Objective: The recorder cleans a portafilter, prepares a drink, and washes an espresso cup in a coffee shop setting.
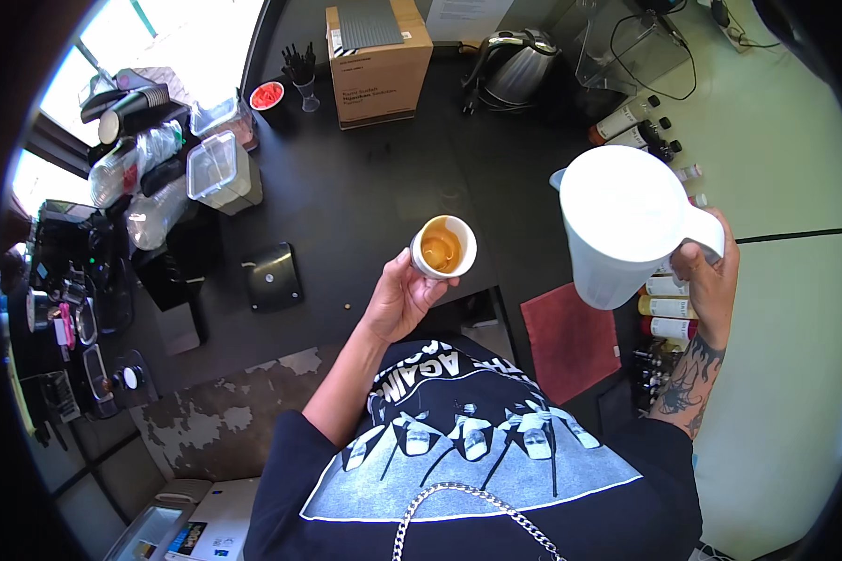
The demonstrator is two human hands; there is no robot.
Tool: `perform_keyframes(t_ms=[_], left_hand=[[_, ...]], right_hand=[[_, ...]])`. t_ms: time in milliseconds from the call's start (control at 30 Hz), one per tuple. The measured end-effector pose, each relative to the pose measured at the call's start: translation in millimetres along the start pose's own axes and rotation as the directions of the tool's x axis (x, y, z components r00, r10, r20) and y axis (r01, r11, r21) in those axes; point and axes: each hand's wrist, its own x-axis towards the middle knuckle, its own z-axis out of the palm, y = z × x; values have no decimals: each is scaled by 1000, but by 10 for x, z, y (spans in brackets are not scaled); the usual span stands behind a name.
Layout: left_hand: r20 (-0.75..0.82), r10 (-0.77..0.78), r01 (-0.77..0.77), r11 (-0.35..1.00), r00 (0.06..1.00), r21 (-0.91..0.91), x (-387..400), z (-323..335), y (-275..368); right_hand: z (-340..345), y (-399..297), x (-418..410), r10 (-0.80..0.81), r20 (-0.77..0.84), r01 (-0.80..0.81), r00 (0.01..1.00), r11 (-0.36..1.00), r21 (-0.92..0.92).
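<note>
My left hand holds a small white cup above the dark counter. Brown liquid, which looks like coffee, coats one inner side and lies at its bottom. On the right, my right hand grips the handle of a large plastic pitcher with a white lid. The pitcher's spout points left, towards the cup, and the two vessels are well apart. How much the pitcher contains cannot be told through its cloudy wall. Below the pitcher lies a red cloth.
A cardboard box and an electric kettle stand at the back. Lidded plastic containers and a black flat device are to the left. Several labelled bottles line the right wall. Below the counter's dark top is a gap.
</note>
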Motion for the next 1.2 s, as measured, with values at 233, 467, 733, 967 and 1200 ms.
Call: perform_keyframes(t_ms=[233, 467, 733, 967, 1200], left_hand=[[49, 37, -44, 988, 998, 145, 86, 195, -115], [61, 78, -86, 987, 995, 134, 61, 167, -100], [40, 88, -95, 977, 995, 191, -29, 197, -38], [41, 82, -87, 982, 996, 169, -57, 162, -44], [67, 77, -86, 984, 995, 154, -38, 160, 8]], right_hand=[[187, -741, 323, 71, 405, -34, 911, 995, -99], [351, -1027, 442, 28, 510, 89, 859, 975, -204], [449, -1170, 457, 49, 545, 114, 837, 959, -261], [557, -1258, 457, 34, 555, 177, 831, 930, -322], [381, -1173, 448, 83, 531, 36, 844, 977, -211]])
